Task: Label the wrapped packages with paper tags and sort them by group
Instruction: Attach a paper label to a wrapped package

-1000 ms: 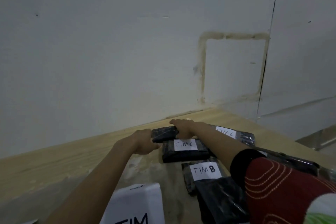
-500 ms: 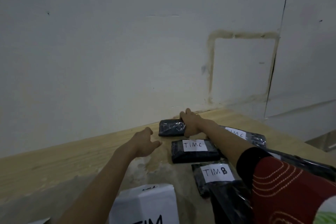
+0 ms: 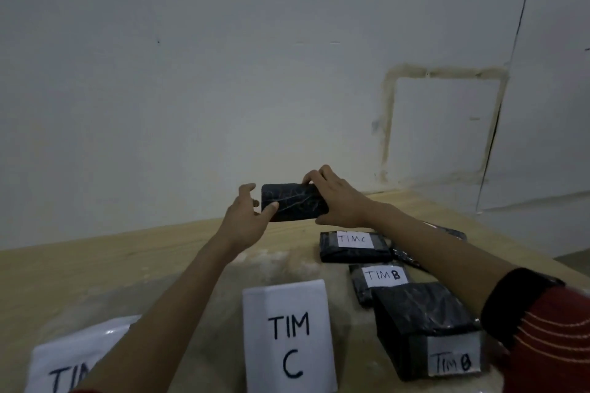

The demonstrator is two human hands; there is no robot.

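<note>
You hold one black package (image 3: 293, 202) up off the table (image 3: 95, 265), close to the wall (image 3: 191, 73). Your right hand (image 3: 338, 201) grasps its right end, fingers curled over the top edge. Your left hand (image 3: 247, 217) pinches the left end, thumb on the front face and fingers behind. The face toward you shows no tag; the back is hidden, so it's probably unlabelled.

Done so far, as visible:
- TIM C package (image 3: 354, 247), tagged, flat on the table below your right hand.
- TIM B package (image 3: 380, 277), tagged, just in front of it.
- Front TIM B package (image 3: 424, 329), tagged on its near end, bottom right by your sleeve (image 3: 542, 329).

Unclear: a far package (image 3: 447, 234) lies mostly behind your right forearm, and you can't tell whether it has a tag.

Sorting looks barely begun. The TIM C sheet (image 3: 289, 338) stands at front centre, and a second sheet (image 3: 73, 367) lies front left with its letter hidden by your left forearm. These likely mark the group spots. No package sits at either sheet. The tagged ones lie together at right, with C and B mixed.

Left to do, by my reading: tag the held package, check the far one, then move every package to its own group. That puts you roughly mid-labelling, with the sort still ahead.
</note>
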